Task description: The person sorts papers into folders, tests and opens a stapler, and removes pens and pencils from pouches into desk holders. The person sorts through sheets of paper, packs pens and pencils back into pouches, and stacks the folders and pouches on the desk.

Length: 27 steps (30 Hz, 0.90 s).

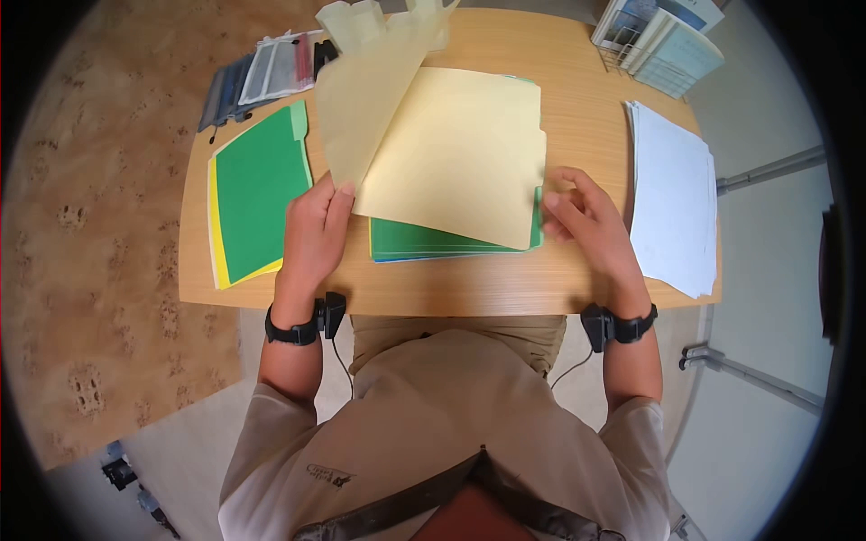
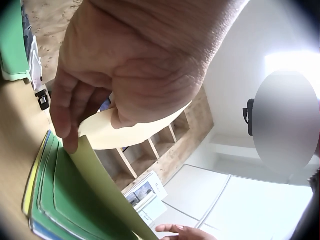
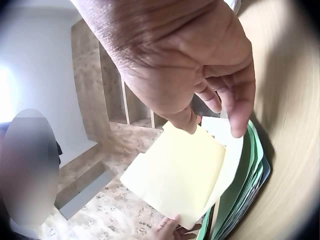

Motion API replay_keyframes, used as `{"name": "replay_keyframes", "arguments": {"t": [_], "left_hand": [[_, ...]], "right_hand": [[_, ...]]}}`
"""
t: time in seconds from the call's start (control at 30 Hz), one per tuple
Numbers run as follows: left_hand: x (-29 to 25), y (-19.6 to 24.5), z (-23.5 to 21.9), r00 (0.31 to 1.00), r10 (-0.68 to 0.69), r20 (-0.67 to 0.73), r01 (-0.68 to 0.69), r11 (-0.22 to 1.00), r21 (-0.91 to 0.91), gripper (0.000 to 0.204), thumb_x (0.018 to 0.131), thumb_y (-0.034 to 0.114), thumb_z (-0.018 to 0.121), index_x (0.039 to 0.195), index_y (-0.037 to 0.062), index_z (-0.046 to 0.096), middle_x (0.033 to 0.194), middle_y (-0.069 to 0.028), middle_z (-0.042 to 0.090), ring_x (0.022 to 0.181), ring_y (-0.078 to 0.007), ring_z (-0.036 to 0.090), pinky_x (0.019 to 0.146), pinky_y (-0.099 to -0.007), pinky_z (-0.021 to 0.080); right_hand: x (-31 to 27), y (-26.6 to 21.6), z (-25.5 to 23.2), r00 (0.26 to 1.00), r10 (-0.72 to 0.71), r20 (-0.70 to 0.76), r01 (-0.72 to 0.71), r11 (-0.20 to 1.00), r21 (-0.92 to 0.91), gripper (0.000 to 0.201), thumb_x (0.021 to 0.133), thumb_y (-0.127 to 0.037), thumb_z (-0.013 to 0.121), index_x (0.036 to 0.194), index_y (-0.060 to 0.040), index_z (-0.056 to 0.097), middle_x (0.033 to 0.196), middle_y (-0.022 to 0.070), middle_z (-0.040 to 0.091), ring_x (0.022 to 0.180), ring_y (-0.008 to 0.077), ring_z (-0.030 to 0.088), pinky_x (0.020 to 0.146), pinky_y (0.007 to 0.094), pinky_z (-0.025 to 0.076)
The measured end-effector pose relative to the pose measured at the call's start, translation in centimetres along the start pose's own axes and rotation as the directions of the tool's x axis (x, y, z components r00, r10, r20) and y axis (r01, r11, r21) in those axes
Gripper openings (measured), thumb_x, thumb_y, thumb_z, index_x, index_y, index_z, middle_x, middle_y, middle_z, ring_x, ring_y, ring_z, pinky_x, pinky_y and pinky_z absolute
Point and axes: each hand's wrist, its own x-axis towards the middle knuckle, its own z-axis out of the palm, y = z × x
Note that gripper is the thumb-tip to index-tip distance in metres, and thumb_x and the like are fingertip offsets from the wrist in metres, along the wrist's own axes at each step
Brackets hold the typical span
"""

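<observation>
**Cream folder splayed: left hand pinching, right hand free at the edge**

Left hand (image 1: 316, 236) pinches the cream file folders (image 1: 460, 149) at their near-left corner, thumb on top. Right hand (image 1: 591, 225) holds nothing I can see: thumb and fingers bent, gap between them, just beside the right edge. Contact there: can't tell.

Cream pieces sit between the hands and ahead of them. One lies flat, skewed over the green folders (image 1: 433, 237), whose near edges show between the hands. Another cream part (image 1: 361, 113) stands up beyond the left hand, far end fanned into tabbed bits. Leaf count: can't tell.

Outboard of left hand: green tabbed folder (image 1: 262, 194) on yellow (image 1: 214, 216). Past it, mesh pouches (image 1: 275, 70). Outboard of right hand: white paper stack (image 1: 672, 203), with booklets (image 1: 672, 59) in a rack beyond. All on the desk (image 1: 442, 293).

Risks, my read:
- Only one corner is pinched, so the raised part could flop, crease or slide out.
- Cream lies askew on green; a drag could shift the green folders with it.
- Right fingers are close to a green tab; a grab there could catch green along with cream.
</observation>
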Motion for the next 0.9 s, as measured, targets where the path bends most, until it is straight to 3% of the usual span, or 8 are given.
{"name": "replay_keyframes", "arguments": {"t": [0.2,0.3,0.37,0.4,0.5,0.63,0.73,0.9], "left_hand": [[0.9,-2.0,0.2,0.979,-0.204,0.011,0.194,0.908,-0.370,0.028,0.107,0.021,0.054,0.098,-0.0012,0.068,0.069,-0.0036,0.062,0.067,-0.0156,0.062,0.066,-0.0369,0.054],[0.7,-2.5,-0.2,0.965,-0.164,0.206,0.243,0.854,-0.460,0.030,0.106,0.024,0.056,0.108,-0.0024,0.070,0.096,-0.0061,0.070,0.079,-0.0147,0.066,0.078,-0.0332,0.056],[0.9,-2.7,-0.3,0.957,0.097,0.274,0.148,0.649,-0.746,0.034,0.105,0.023,0.059,0.126,-0.0032,0.066,0.130,-0.0117,0.063,0.093,-0.0142,0.067,0.086,-0.0283,0.054],[1.0,-3.6,-0.3,0.925,0.058,0.376,0.276,0.578,-0.768,0.048,0.102,0.015,0.062,0.144,-0.0044,0.051,0.150,-0.0147,0.049,0.106,-0.0144,0.065,0.093,-0.0263,0.051],[1.5,-2.2,0.6,0.937,-0.229,0.263,0.348,0.573,-0.742,0.060,0.099,0.007,0.064,0.153,-0.0002,0.040,0.143,-0.0142,0.056,0.109,-0.0136,0.063,0.093,-0.0264,0.051],[1.8,-3.8,0.2,0.934,-0.191,0.303,0.355,0.614,-0.705,0.064,0.097,0.002,0.063,0.156,0.0059,0.038,0.132,-0.0120,0.065,0.107,-0.0123,0.063,0.091,-0.0259,0.049],[2.0,-6.5,-2.5,0.953,-0.298,-0.060,0.203,0.771,-0.603,0.062,0.096,-0.007,0.056,0.154,0.0080,0.041,0.118,-0.0092,0.064,0.097,-0.0105,0.058,0.083,-0.0242,0.050],[0.0,-12.7,-11.0,0.913,-0.360,-0.193,0.288,0.903,-0.319,0.057,0.095,-0.005,0.055,0.149,0.0065,0.046,0.089,-0.0012,0.062,0.076,-0.0074,0.056,0.066,-0.0237,0.046]], "right_hand": [[3.5,0.9,1.6,1.000,-0.028,0.004,0.028,0.999,-0.016,0.057,0.094,-0.020,0.076,0.142,-0.0035,0.050,0.077,-0.0023,0.058,0.066,0.0056,0.056,0.059,0.0209,0.044],[5.1,2.9,1.5,0.985,-0.171,-0.019,0.169,0.982,-0.082,0.061,0.094,-0.012,0.074,0.147,-0.0038,0.046,0.081,-0.0035,0.061,0.067,0.0040,0.057,0.059,0.0208,0.044],[5.5,3.1,1.9,0.978,-0.206,-0.022,0.206,0.979,0.004,0.061,0.094,-0.006,0.071,0.149,-0.0040,0.045,0.084,-0.0035,0.062,0.069,0.0031,0.057,0.059,0.0202,0.044],[5.5,3.1,2.3,0.973,-0.229,-0.026,0.231,0.969,0.090,0.061,0.093,0.001,0.068,0.150,-0.0043,0.044,0.088,-0.0035,0.064,0.071,0.0023,0.058,0.060,0.0196,0.044],[5.0,2.4,3.9,0.973,-0.229,0.000,0.221,0.938,0.269,0.061,0.093,0.009,0.060,0.151,-0.0048,0.043,0.091,-0.0030,0.065,0.073,0.0019,0.057,0.061,0.0183,0.043],[4.8,2.1,4.9,0.955,-0.267,0.131,0.235,0.947,0.219,0.062,0.094,0.011,0.059,0.152,-0.0045,0.041,0.098,-0.0019,0.066,0.084,0.0027,0.060,0.074,0.0189,0.049],[4.6,0.7,5.1,0.939,-0.296,0.176,0.256,0.941,0.220,0.056,0.097,0.004,0.063,0.149,-0.0048,0.045,0.099,0.0001,0.067,0.088,0.0067,0.062,0.077,0.0221,0.050],[6.5,1.6,2.7,0.955,-0.291,0.051,0.284,0.952,0.118,0.041,0.099,-0.003,0.066,0.138,-0.0016,0.056,0.105,0.0032,0.066,0.088,0.0092,0.062,0.080,0.0242,0.050]]}}
